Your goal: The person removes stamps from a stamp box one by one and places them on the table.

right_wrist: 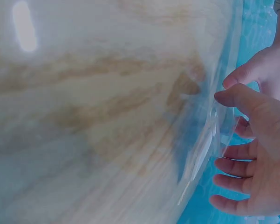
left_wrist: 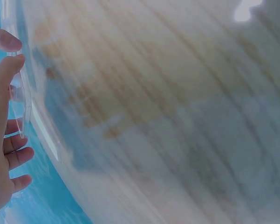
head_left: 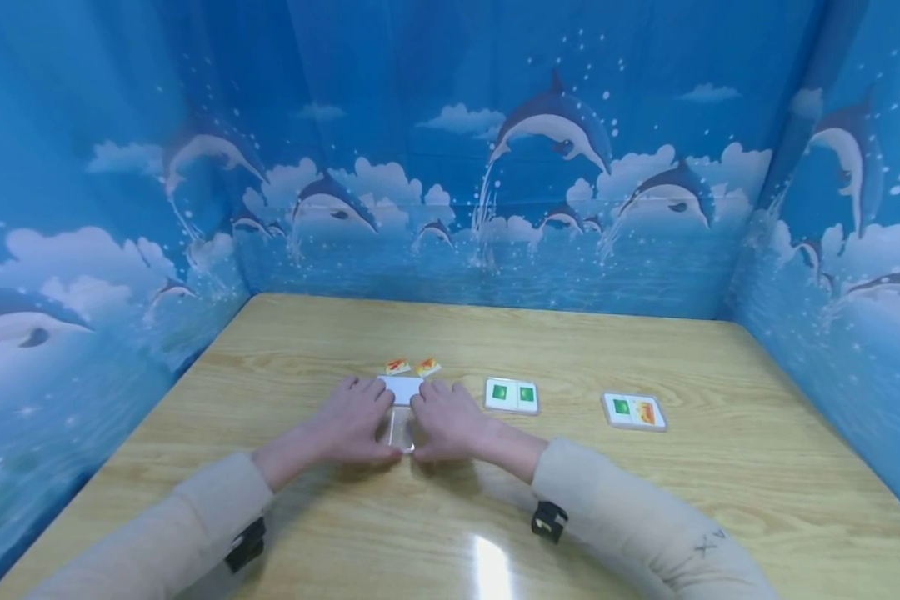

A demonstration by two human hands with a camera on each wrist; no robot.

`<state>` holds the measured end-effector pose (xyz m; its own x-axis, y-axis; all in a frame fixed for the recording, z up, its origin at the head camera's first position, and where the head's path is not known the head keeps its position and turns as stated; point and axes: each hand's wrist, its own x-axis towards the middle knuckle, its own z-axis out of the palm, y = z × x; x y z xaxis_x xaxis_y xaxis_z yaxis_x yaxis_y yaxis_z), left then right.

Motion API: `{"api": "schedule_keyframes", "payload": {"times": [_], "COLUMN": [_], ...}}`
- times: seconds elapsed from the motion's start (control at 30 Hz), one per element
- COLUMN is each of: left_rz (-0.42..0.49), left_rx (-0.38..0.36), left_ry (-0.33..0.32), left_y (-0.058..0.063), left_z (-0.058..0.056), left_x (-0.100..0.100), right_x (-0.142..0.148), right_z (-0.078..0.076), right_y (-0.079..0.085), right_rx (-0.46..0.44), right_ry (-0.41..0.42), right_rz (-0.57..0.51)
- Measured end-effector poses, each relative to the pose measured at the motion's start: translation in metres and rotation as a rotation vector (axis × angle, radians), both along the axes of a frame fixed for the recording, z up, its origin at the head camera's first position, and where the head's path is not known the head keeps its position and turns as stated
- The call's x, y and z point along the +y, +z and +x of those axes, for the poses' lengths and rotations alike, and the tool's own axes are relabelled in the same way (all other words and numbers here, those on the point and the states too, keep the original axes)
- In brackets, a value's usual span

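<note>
A small clear plastic cover (head_left: 401, 429) sits between my two hands, just in front of a white rectangular panel (head_left: 402, 388). My left hand (head_left: 354, 421) pinches the cover at its left side, thumb at the near edge and fingers toward the far end. From the right, my right hand (head_left: 452, 421) grips it the same way, the two thumbs close together. In the left wrist view the clear cover (left_wrist: 25, 109) shows edge-on between thumb and fingers. The right wrist view shows the cover (right_wrist: 223, 130) by the right fingers (right_wrist: 237, 167).
Two small loose picture cards (head_left: 397, 367) lie just beyond the white panel. To the right are a clear case with two green pictures (head_left: 512, 395) and another case with a green and an orange picture (head_left: 634, 412). Dolphin-print curtains (head_left: 450, 150) enclose the wooden table (head_left: 330, 333).
</note>
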<state>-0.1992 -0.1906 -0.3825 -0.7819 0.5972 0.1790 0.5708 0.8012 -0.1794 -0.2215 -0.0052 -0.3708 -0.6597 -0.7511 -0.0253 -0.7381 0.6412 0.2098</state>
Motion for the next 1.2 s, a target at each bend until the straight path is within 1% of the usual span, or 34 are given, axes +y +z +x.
{"api": "schedule_keyframes", "payload": {"times": [0.2, 0.3, 0.47, 0.63, 0.73, 0.83, 0.9, 1.07, 1.2], "left_rz": [0.021, 0.032, 0.033, 0.005, -0.003, -0.002, -0.001, 0.004, 0.01], "left_rx": [0.098, 0.116, 0.105, 0.149, 0.178, 0.176, 0.162, 0.095, 0.057], "left_ry": [-0.008, -0.002, 0.021, 0.023, 0.015, 0.011, 0.011, 0.025, 0.02], "left_y": [0.002, 0.005, 0.009, 0.013, 0.013, 0.015, 0.016, 0.021, 0.023], "left_z": [-0.005, -0.008, -0.014, -0.02, -0.025, -0.031, -0.034, -0.043, -0.048], "left_x": [-0.003, -0.004, -0.004, -0.004, -0.005, -0.008, -0.009, -0.013, -0.015], "right_x": [0.0, 0.001, 0.0, -0.002, -0.002, -0.003, -0.004, -0.006, -0.007], "right_z": [-0.006, -0.009, -0.015, -0.024, -0.029, -0.034, -0.037, -0.043, -0.047], "right_y": [0.006, 0.008, 0.009, 0.01, 0.011, 0.011, 0.012, 0.012, 0.01], "right_rx": [0.051, 0.061, 0.039, 0.023, -0.006, -0.035, -0.055, -0.079, -0.103], "right_ry": [-0.012, -0.021, -0.055, -0.083, -0.093, -0.105, -0.112, -0.115, -0.121], "right_rz": [-0.023, -0.044, -0.082, -0.122, -0.152, -0.18, -0.196, -0.228, -0.26]}}
